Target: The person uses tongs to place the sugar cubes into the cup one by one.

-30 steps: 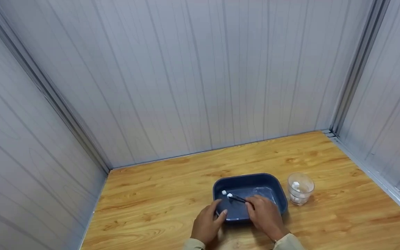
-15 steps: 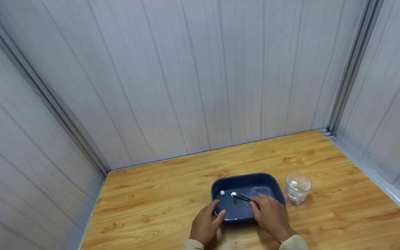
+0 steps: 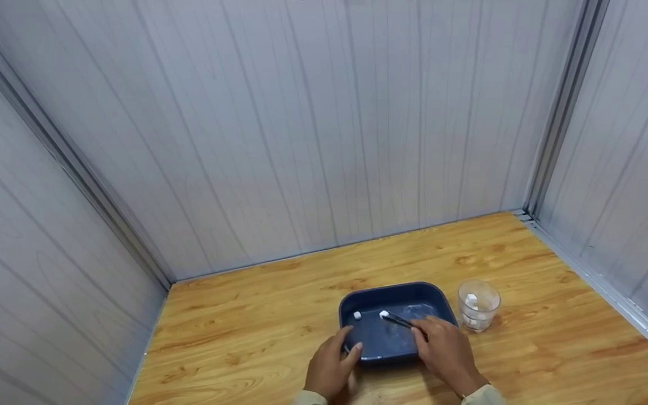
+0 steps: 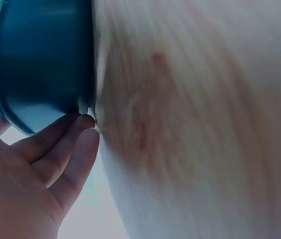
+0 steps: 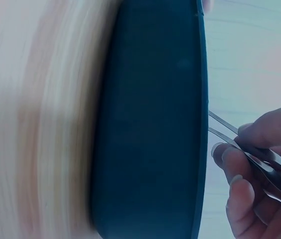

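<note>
In the head view my right hand (image 3: 445,349) pinches a pair of dark tweezers (image 3: 398,319). At their tips is a small white cube (image 3: 384,314), over the inside of a dark blue tray (image 3: 391,356). A second white cube (image 3: 357,315) lies in the tray's left part. My left hand (image 3: 329,363) grips the tray's near left corner; in the left wrist view, several of its fingers (image 4: 63,149) lie against the outer wall. In the right wrist view the tray wall hides the tweezer tips, and the bent end of the tweezers (image 5: 279,181) shows.
A clear glass (image 3: 480,306) with several white cubes stands just right of the tray. The wooden table (image 3: 234,332) runs back to a pale panelled wall (image 3: 279,140), with more panels at left and right.
My right hand has moved the tweezers and cube slightly right, away from the other cube. My left hand stays at the tray corner. The head view has shifted a little.
</note>
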Tool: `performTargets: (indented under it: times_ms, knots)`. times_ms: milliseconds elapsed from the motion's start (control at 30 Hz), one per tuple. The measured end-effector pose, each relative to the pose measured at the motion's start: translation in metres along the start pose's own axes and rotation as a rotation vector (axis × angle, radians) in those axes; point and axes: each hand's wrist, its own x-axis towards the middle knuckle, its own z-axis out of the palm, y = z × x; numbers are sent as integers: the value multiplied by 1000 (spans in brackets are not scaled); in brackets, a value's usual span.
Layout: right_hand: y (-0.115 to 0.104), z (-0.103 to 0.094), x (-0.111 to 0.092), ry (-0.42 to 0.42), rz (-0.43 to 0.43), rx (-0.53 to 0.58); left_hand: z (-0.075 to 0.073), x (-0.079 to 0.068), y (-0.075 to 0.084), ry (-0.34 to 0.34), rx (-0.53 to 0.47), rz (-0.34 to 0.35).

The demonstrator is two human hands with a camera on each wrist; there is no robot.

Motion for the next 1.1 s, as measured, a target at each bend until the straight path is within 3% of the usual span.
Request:
performTargets:
  times_ms: [467,800,1100]
  knots:
    - [5,-7,1,76,-43,-17,-1,-1,-1,9,15,-40]
    - [5,-13,-1,35,33,-4,0,0,1,-17,-6,-32]
    - [9,-16,-3,78,39,0,-1,-1,1,0,-9,1]
